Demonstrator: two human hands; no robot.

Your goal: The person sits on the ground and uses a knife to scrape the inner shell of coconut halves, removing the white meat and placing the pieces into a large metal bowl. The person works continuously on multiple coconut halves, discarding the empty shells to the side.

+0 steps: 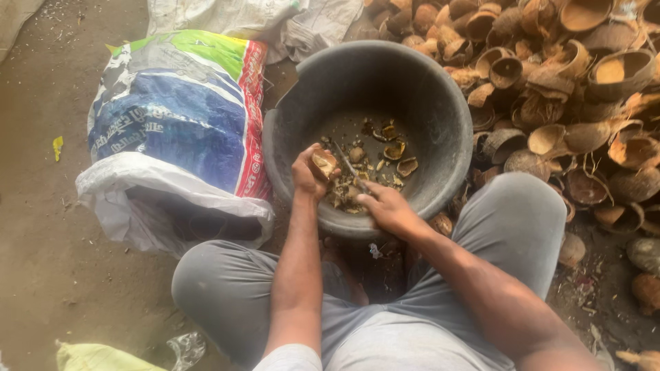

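My left hand (307, 173) grips a small brown shell piece (324, 163) over the near rim of a dark round tub (440, 117). My right hand (385, 206) holds a thin knife (347, 165) whose blade points up-left to the shell piece. Both hands hover just inside the tub, above several shell scraps and peelings (392, 154) lying on its bottom. My forearms reach in from the bottom of the frame, over my knees in grey trousers.
A large heap of empty coconut shells (564, 89) fills the upper right, right beside the tub. A full woven sack in blue, green and red (179, 117) lies left of the tub. Dirt floor lies at left. Another pale sack (254, 17) is at the top.
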